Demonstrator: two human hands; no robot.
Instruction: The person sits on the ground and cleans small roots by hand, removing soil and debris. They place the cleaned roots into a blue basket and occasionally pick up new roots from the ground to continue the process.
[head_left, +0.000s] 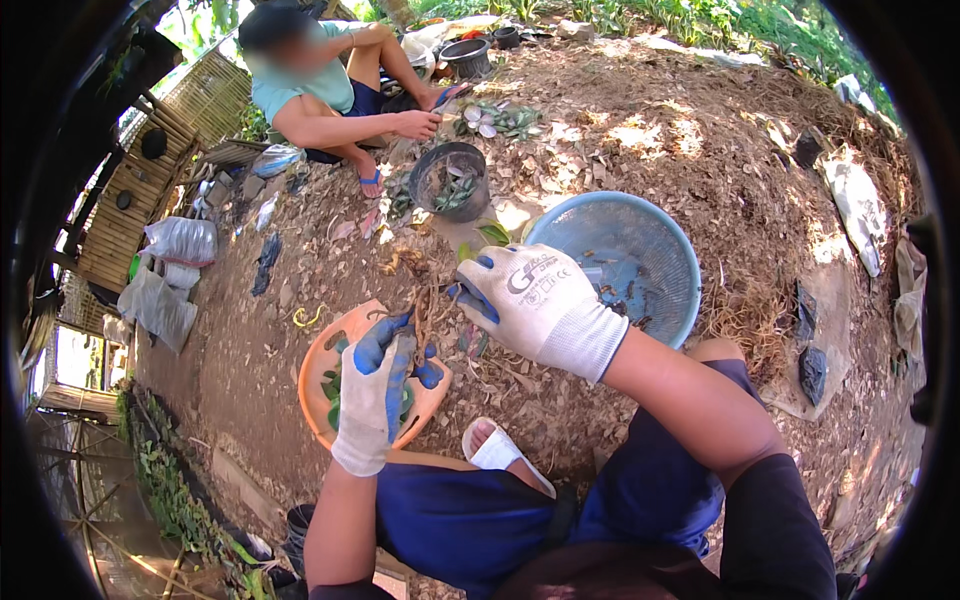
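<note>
Both my hands wear white work gloves with blue-coated palms and fingers. My left hand (382, 375) is closed around brown, root-like plant matter (424, 307) above an orange plastic basket (311, 375) that holds green leaves. My right hand (525, 300) is at the upper right of that plant matter, its fingers bent together; a few green leaves (493, 232) show just beyond it. Whether its fingertips pinch a piece of the plant is hard to tell. Partly behind my right hand stands a round blue plastic basket (694, 277) with brown bits on its bottom.
Across from me a person (322, 97) sits on the ground, one hand near a pile of leaves (510, 121). A black plastic pot (450, 180) with leaves stands between us. Filled plastic bags (180, 241) lie at left, and fibrous roots (757, 322) at right.
</note>
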